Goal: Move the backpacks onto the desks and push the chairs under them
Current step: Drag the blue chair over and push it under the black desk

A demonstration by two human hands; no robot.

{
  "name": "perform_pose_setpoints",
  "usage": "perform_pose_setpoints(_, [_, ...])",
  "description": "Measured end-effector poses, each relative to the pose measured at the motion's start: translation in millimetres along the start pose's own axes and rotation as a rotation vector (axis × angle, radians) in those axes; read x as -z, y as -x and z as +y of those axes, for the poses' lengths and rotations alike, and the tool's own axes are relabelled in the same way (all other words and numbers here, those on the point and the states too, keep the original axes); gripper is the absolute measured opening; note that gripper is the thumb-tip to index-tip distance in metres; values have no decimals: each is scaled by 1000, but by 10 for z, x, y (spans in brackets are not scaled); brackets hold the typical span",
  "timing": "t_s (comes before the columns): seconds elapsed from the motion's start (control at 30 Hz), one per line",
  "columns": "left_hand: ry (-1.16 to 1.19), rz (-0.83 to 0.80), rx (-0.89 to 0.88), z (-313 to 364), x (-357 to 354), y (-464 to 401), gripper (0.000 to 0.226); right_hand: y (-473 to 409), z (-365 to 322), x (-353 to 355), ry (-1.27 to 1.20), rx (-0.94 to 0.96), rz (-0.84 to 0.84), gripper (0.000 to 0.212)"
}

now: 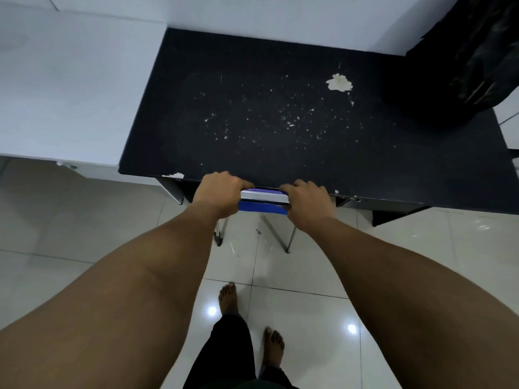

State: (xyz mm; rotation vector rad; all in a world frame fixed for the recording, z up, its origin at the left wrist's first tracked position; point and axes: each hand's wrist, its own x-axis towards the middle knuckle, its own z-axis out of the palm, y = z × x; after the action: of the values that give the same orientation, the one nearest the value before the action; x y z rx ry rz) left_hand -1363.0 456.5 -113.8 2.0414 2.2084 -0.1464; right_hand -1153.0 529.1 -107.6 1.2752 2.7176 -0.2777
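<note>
A black desk (280, 113) with white paint flecks stands against the wall. A dark backpack (471, 60) sits on its far right corner. A blue chair (264, 202) with metal legs is mostly under the desk; only its backrest top and two rear legs show at the front edge. My left hand (222, 192) grips the left end of the backrest. My right hand (306, 200) grips the right end.
A white cabinet or counter (64, 88) adjoins the desk on the left. Glossy pale floor tiles (393, 262) spread in front. My bare feet (229, 300) stand just behind the chair legs. A desk frame leg (175, 189) shows under the left front corner.
</note>
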Motion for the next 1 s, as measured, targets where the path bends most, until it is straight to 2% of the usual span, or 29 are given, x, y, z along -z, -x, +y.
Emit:
perform_pose_setpoints(0.27, [45, -23, 48, 37, -43, 0, 48, -1, -29, 45, -6, -37, -48, 46])
perform_pose_setpoints(0.4, [81, -130, 63, 32, 4, -6, 53, -12, -74, 119, -49, -79, -129, 46])
perform_pose_setpoints(0.57, [148, -245, 45, 57, 155, 13, 49, -25, -162, 280, -85, -125, -261, 35])
perform_pose_setpoints(0.77, [128, -121, 121, 154, 330, 184, 37, 97, -250, 450, -30, -157, -312, 19])
perform_pose_setpoints(1.0, [178, -90, 215, 255, 576, 524, 25, 400, -371, 665, -55, -141, -286, 24])
